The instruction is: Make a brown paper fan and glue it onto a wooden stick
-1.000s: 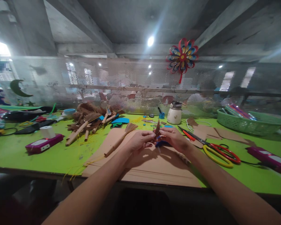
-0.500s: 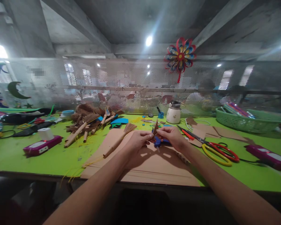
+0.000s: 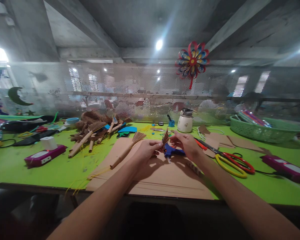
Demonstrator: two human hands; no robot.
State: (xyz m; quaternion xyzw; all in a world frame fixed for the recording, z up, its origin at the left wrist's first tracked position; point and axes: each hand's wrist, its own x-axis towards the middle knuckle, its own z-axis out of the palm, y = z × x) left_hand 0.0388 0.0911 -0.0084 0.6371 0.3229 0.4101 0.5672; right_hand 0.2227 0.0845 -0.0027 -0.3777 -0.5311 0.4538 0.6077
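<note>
My left hand point(image 3: 149, 151) pinches a small pleated fan of brown paper point(image 3: 165, 137), which stands up from the fingertips. My right hand point(image 3: 186, 144) is just right of the fan, apart from it, its fingers loosely bent and spread with nothing in them. Below and between the hands lies a blue glue gun point(image 3: 173, 151), partly covered by my right hand. Both hands are above a stack of brown paper sheets point(image 3: 170, 181). A rolled brown paper stick with a pleated, fanned top point(image 3: 126, 150) lies on the sheets left of my left hand.
Scissors with red and yellow handles point(image 3: 231, 163) lie right of my right hand. Several similar paper pieces point(image 3: 90, 135) are heaped at the left. A white bottle point(image 3: 185, 121), a green basket point(image 3: 265, 130) and purple power strips point(image 3: 46, 155) stand on the green table point(image 3: 72, 173).
My right hand has let go of the pleated paper fan and moved slightly right, its fingers spreading. My left hand still holds the fan in the same place.
</note>
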